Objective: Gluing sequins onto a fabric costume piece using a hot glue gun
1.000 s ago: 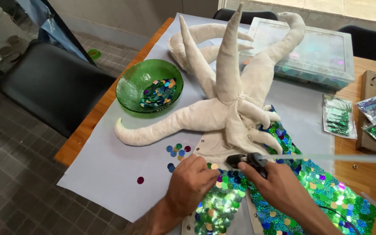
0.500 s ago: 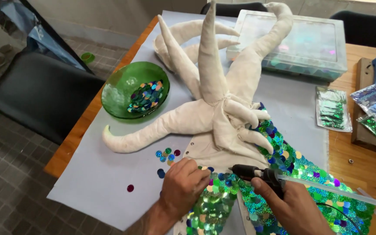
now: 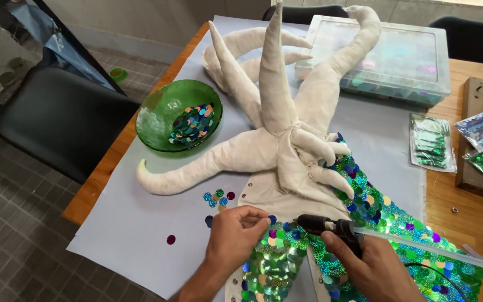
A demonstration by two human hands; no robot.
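Note:
A cream stuffed fabric figure (image 3: 278, 140) with several long tentacle-like limbs lies on a pale paper sheet (image 3: 141, 223). Its lower part is covered in shiny green, blue and purple sequins (image 3: 375, 218). My left hand (image 3: 233, 237) rests at the sequined edge, fingertips pinched at a sequin. My right hand (image 3: 370, 265) grips a black hot glue gun (image 3: 328, 228) with a clear glue stick trailing to the right; its nozzle points left toward my left fingertips.
A green glass bowl (image 3: 157, 120) of sequins stands at the left. Loose sequins (image 3: 216, 197) lie on the paper. A clear plastic box (image 3: 387, 56) is at the back, sequin packets (image 3: 432, 142) at the right, a black chair (image 3: 57, 117) left of the table.
The glue gun drew back to the right from my left hand, then held. My left hand opened a little at the sequined edge. The view shifted slightly.

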